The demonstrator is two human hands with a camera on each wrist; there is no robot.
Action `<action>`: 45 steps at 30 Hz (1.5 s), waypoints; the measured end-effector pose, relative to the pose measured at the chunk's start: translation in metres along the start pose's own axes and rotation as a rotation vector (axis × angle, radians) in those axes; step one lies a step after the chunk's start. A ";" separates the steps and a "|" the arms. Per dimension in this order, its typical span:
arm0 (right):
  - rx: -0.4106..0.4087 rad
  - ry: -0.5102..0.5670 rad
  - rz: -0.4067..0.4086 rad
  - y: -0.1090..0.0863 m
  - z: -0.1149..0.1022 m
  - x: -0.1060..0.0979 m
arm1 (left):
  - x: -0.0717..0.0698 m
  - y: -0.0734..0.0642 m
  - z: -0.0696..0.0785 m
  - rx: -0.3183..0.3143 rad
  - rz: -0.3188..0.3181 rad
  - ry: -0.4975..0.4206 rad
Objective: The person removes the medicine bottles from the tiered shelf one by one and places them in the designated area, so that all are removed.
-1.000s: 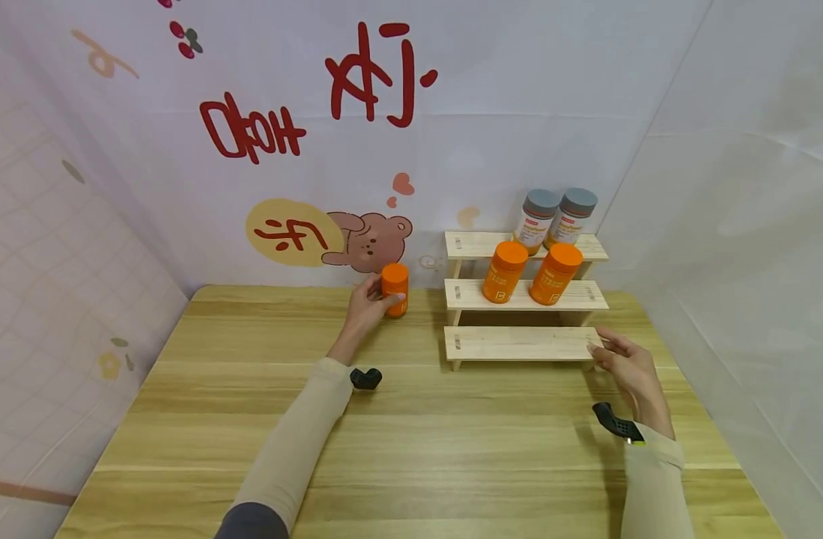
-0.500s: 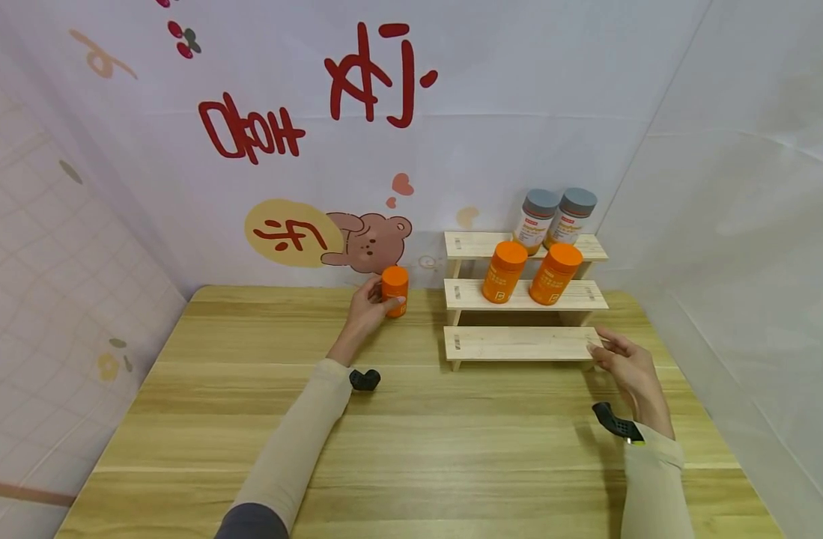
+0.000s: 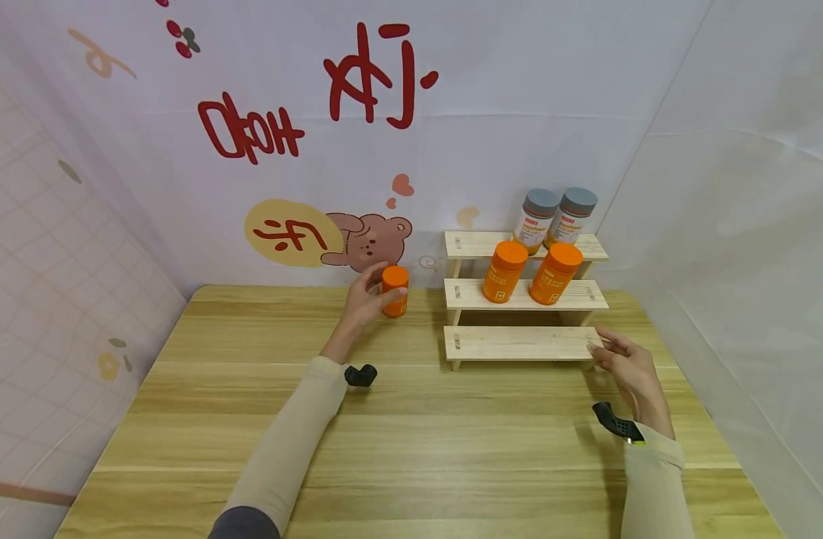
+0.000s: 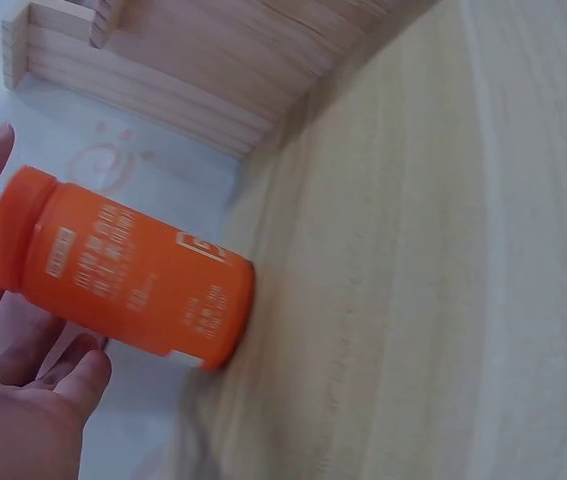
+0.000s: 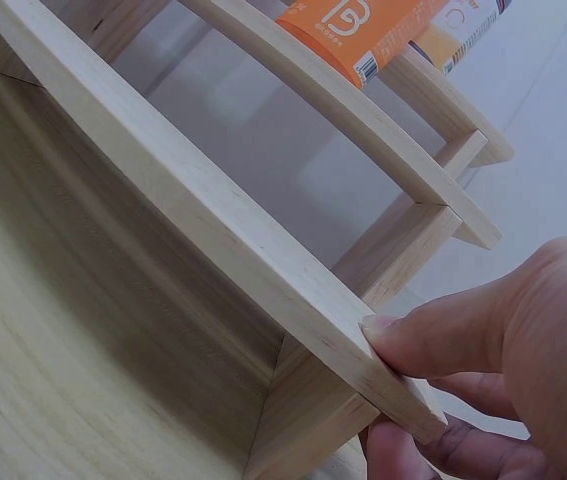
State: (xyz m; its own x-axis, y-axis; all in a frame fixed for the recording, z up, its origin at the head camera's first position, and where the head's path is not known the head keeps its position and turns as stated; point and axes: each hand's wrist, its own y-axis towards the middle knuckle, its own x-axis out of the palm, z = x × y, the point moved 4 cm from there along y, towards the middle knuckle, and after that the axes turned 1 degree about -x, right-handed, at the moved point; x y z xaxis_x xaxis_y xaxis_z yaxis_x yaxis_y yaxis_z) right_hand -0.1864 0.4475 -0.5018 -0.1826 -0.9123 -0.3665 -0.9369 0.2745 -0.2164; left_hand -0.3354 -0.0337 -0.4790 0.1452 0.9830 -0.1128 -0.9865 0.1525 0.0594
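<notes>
L hand [image 3: 362,303] is spread round the orange pill btl [image 4: 128,270]; R hand [image 3: 632,372] pinches the bottom shelf [image 3: 519,343]. Btl's prob. light, hard, slippery; I'd grab its middle.

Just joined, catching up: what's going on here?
A person's left hand is open around an orange bottle standing upright on the table. The right hand pinches the right end of the bottom shelf. Two more orange bottles stand on the middle shelf, two grey-capped bottles on the top shelf.
</notes>
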 end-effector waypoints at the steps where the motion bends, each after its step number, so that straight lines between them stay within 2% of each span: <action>1: 0.000 0.001 0.001 0.000 0.000 0.000 | 0.000 0.000 0.002 0.005 0.004 -0.004; 7: 0.005 0.017 0.003 0.002 0.000 0.000 | -0.001 -0.002 0.021 0.065 0.016 -0.035; 11: 0.004 0.024 -0.001 0.003 0.000 0.000 | 0.000 -0.003 0.034 0.091 0.018 -0.022; 18: 0.000 0.016 -0.006 0.002 0.001 0.000 | 0.005 -0.002 0.052 0.138 -0.007 -0.062; 33: 0.020 0.014 0.004 0.003 0.002 0.000 | 0.020 0.003 0.086 0.197 -0.083 -0.023; 38: 0.018 0.014 0.004 0.002 0.000 0.000 | 0.027 0.008 0.099 0.219 -0.123 -0.060; 45: 0.027 0.005 -0.001 0.000 -0.002 0.001 | 0.039 0.011 0.113 0.196 -0.171 -0.044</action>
State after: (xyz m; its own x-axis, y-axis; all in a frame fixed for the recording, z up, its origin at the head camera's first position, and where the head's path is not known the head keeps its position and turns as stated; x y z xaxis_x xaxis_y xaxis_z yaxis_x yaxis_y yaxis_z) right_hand -0.1874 0.4464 -0.5006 -0.1837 -0.9140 -0.3617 -0.9287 0.2820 -0.2408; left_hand -0.3318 0.0181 -0.3712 0.3161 0.9439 -0.0952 -0.9144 0.3298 0.2345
